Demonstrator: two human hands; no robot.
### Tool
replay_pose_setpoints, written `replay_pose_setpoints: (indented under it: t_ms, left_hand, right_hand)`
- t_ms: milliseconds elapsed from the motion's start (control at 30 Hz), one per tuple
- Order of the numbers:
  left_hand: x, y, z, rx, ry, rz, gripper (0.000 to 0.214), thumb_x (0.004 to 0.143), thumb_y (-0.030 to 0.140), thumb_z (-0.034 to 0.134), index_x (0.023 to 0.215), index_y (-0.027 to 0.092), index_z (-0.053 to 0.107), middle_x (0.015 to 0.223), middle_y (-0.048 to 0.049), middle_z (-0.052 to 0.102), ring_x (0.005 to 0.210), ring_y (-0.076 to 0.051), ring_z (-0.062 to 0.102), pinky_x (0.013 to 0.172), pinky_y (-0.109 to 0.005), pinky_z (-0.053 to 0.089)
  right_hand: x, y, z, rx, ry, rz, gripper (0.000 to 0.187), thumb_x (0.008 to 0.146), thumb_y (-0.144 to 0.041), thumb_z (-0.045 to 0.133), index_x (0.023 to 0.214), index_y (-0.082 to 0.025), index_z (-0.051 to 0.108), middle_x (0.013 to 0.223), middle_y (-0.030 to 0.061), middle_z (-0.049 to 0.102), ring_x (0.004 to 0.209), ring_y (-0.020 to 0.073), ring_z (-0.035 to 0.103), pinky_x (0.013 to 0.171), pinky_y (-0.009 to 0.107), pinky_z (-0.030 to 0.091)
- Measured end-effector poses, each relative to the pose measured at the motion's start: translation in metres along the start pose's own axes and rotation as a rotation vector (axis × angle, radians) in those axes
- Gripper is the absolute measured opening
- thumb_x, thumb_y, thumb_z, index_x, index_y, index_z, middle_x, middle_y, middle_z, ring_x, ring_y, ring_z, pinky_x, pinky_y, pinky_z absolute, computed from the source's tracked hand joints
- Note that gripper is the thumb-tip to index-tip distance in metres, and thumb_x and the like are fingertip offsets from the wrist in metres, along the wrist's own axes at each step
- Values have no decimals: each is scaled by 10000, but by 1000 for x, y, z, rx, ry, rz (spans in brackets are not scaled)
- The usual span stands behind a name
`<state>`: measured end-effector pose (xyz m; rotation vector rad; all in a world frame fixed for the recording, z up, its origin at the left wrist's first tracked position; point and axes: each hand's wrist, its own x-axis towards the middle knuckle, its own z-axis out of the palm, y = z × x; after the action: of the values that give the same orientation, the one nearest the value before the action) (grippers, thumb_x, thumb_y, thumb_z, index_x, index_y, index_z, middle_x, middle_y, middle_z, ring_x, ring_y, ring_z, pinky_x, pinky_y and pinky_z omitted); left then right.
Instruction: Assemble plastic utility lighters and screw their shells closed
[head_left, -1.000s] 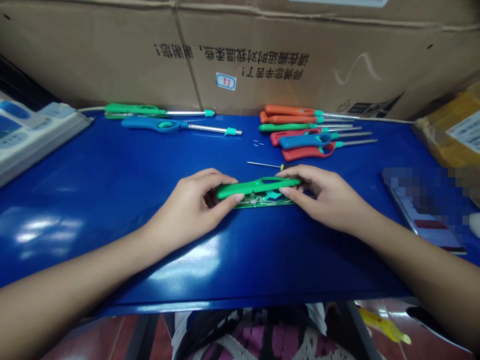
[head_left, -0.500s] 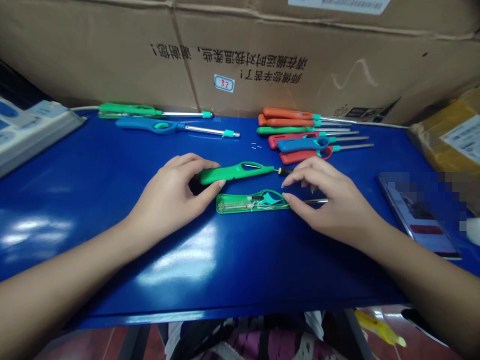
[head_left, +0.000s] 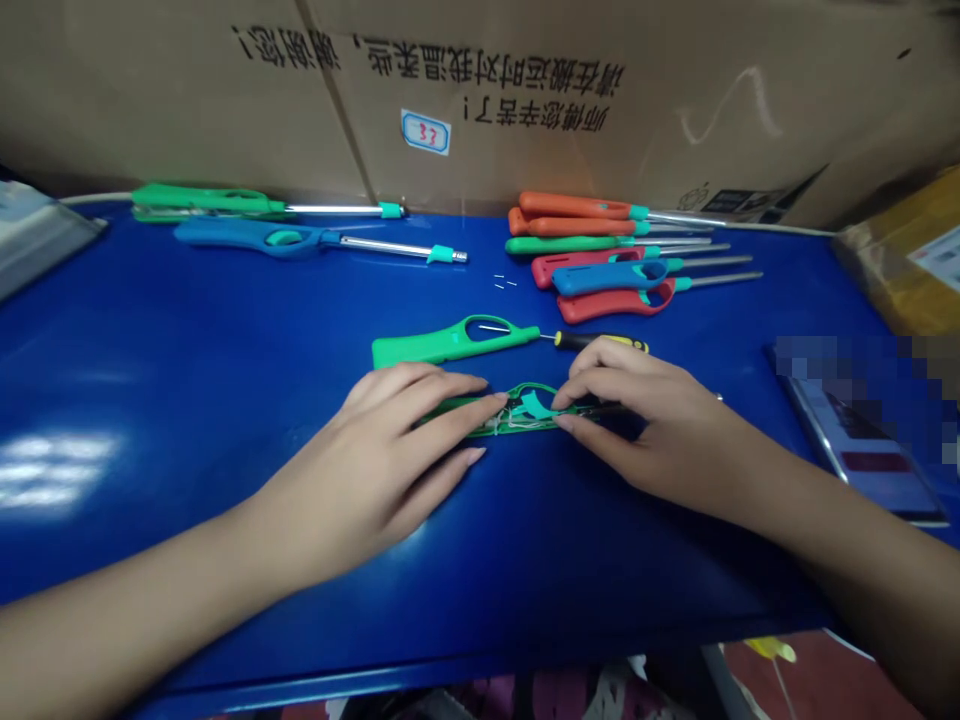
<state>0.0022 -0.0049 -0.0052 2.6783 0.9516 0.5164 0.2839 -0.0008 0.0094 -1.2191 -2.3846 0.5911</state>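
A green lighter half-shell (head_left: 517,424) lies open on the blue table, its inner parts, thin wires and turquoise trigger (head_left: 535,404) showing. My left hand (head_left: 409,440) straddles its handle end, with one fingertip on the inner parts and the thumb along the near side. At the neck, by the trigger, my right hand (head_left: 637,400) pinches the same lighter; its fingers hide most of the metal tube. Just beyond lies the other green shell half (head_left: 420,347), a thin metal rod showing in its loop. A black and yellow screwdriver (head_left: 600,341) touches that shell's narrow tip.
Several assembled lighters (head_left: 600,280) are grouped at the back right. A green lighter (head_left: 202,200) and a blue lighter (head_left: 247,236) lie back left. Tiny screws (head_left: 501,281) sit mid-table. A cardboard box (head_left: 480,170) stands behind; a phone (head_left: 862,440) is at the right.
My left hand has let go of the empty green shell half and come down onto the open lighter's handle. My right hand's fingers have closed at its neck.
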Motion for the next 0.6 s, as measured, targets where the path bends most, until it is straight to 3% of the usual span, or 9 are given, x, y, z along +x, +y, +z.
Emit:
replay_pose_setpoints:
  t_ms: [200,600]
  left_hand:
    - [0,-3,4,-78,-24,14,409,1048,191,523,1453,233,557,1372,-77,633,1235,-227,567,1070,-377,458]
    - [-2,-1,1,-134,-34,10,513,1035,181,520,1525,329,490,1400,-55,642,1220,-264,593,1014,-436,567]
  right_hand:
    - [3,-1,-2,-16,-28,-65,128,993,-167,579,972,-214,696,963,44,630,880,168,614,771,325,494]
    - [-1,-1,-4,-111,-47,-185,161,1009,-162,550,968,-204,700,969,56,647,871,184,581,774,371,457]
